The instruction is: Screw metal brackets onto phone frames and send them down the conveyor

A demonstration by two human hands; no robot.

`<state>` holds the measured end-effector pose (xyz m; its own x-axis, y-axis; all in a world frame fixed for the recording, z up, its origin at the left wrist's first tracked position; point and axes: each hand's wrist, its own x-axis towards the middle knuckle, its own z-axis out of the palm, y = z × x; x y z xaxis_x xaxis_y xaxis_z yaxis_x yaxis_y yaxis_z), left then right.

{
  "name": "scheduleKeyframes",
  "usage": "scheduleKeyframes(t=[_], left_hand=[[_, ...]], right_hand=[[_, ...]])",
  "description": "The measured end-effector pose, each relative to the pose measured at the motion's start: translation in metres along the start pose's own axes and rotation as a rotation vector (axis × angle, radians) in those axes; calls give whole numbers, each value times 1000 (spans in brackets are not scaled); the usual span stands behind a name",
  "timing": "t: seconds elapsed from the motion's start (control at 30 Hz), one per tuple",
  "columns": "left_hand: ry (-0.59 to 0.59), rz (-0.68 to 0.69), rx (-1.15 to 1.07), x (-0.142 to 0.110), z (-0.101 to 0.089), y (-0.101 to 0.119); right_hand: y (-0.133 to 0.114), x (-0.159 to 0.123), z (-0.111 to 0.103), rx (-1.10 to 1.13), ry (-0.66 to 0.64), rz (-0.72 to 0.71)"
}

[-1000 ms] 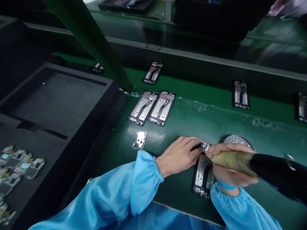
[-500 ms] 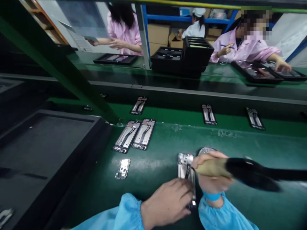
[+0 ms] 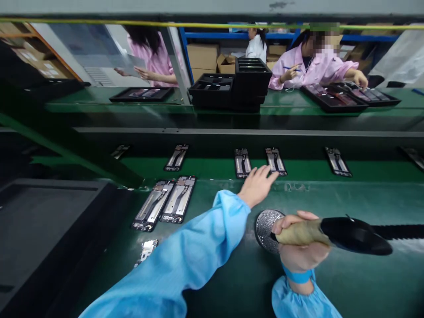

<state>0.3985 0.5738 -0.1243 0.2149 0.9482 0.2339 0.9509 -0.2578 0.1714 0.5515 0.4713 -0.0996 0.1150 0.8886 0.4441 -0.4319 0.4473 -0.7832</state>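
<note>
My left hand (image 3: 257, 184) is stretched out far forward, fingers spread and open, at the near edge of the conveyor belt (image 3: 304, 169), just beside two phone frames (image 3: 243, 162) (image 3: 275, 160) lying on it. My right hand (image 3: 300, 247) is wrapped around an electric screwdriver (image 3: 331, 234) with a tan grip and a black body, held level above the green bench. Its tip sits over a round metal screw dish (image 3: 265, 223). Both arms wear light blue sleeves.
Two phone frames (image 3: 165, 204) lie side by side at the left, a small metal part (image 3: 146, 250) nearer me. A black tray (image 3: 49, 229) fills the left. More frames (image 3: 337, 161) ride the belt. Across the line, people in pink sit behind stacked black trays (image 3: 232, 86).
My left hand left the phone frame in front of me and reached out to the belt; that frame is gone from the bench. The view tilted up. The right hand kept the screwdriver.
</note>
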Motion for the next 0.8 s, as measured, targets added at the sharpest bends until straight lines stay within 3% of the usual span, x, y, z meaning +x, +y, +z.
scheduleKeyframes(t=[0.1, 0.2, 0.3, 0.37, 0.47, 0.57, 0.7, 0.8], left_hand=[[-70, 4, -105, 42, 10, 36], [-99, -123, -140, 76, 10, 52], [-107, -203, -152, 86, 0, 50], [-104, -172, -171, 74, -11, 44], [-48, -52, -206, 25, -33, 34], [10, 38, -175, -59, -49, 29], [115, -11, -58, -179, -49, 38], [160, -92, -17, -236, -42, 56]], right_hand=[[-3, 1, -2, 28, -2, 17], [-7, 4, -2, 31, -2, 19], [-9, 6, -2, 23, 6, 20], [-7, 6, -3, 15, 25, 20], [-1, 3, -4, -35, 20, 66], [7, -1, -2, -89, 10, 92], [14, -4, 1, -147, 21, 74], [17, -4, 2, -176, 25, 53]])
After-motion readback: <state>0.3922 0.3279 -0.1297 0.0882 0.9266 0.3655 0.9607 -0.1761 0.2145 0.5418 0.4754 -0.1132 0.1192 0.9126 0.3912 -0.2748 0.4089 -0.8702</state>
